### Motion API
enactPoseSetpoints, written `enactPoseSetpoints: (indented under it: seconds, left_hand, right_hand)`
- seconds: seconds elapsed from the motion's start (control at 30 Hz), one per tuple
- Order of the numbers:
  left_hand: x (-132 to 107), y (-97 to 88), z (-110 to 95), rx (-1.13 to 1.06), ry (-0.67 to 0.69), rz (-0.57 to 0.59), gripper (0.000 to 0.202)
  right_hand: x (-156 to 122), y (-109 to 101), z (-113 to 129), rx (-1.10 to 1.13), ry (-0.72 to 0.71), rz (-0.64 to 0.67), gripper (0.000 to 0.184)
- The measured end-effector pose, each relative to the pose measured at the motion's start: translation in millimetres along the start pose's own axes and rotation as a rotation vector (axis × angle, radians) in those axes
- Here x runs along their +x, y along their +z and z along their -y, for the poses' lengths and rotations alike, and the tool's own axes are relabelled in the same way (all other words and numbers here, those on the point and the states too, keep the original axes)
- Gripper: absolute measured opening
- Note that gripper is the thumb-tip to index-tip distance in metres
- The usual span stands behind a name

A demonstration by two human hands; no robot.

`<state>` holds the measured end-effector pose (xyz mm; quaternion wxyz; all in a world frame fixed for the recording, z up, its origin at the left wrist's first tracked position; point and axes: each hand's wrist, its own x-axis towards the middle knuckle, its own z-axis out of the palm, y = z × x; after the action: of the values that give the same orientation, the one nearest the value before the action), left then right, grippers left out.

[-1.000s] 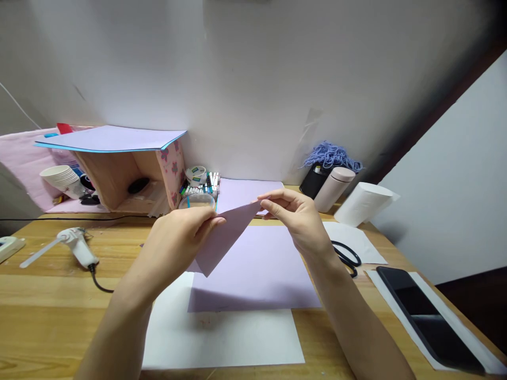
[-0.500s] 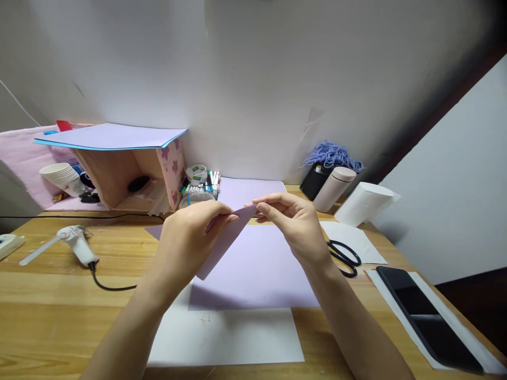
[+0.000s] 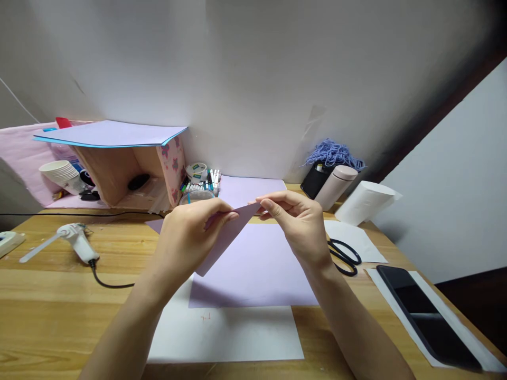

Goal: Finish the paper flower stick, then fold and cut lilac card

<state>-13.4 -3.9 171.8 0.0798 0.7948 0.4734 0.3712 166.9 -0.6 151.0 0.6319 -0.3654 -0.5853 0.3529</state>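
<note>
A piece of purple paper is held up tilted above the desk. My left hand is closed on its upper edge, thumb on the near side. At the paper's upper right corner, my right hand pinches it between thumb and index finger. Below both hands lies a larger purple sheet, which overlaps a white sheet with small orange marks on it. Part of the held paper is hidden behind my left hand, and a purple tip shows to the left of that hand.
Right of my right hand lie black-handled scissors, with a black phone beyond. A paper roll, a thermos and blue yarn stand behind. On the left are a white glue gun with its cord and an open box.
My right fingertips have shifted slightly to the right along the paper's corner. Both hands keep their hold, and the paper stays tilted much as before.
</note>
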Motion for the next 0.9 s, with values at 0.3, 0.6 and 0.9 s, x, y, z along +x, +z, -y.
enactPoseSetpoints:
  seconds: [0.3, 0.6, 0.9]
  left_hand:
    - [0.0, -0.1, -0.9, 0.027, -0.027, 0.018, 0.017]
    - [-0.3, -0.6, -3.7, -0.009, -0.001, 0.034, 0.016]
    - [0.6, 5.8, -4.4, -0.006, 0.009, 0.057, 0.019]
  right_hand:
    - [-3.5, 3.5, 1.3, -0.062, -0.076, -0.071, 0.008]
    - [0.3, -1.8, -0.3, 0.024, 0.025, 0.01, 0.014]
    - [2.4, -0.9, -4.2, 0.012, 0.08, 0.039, 0.018]
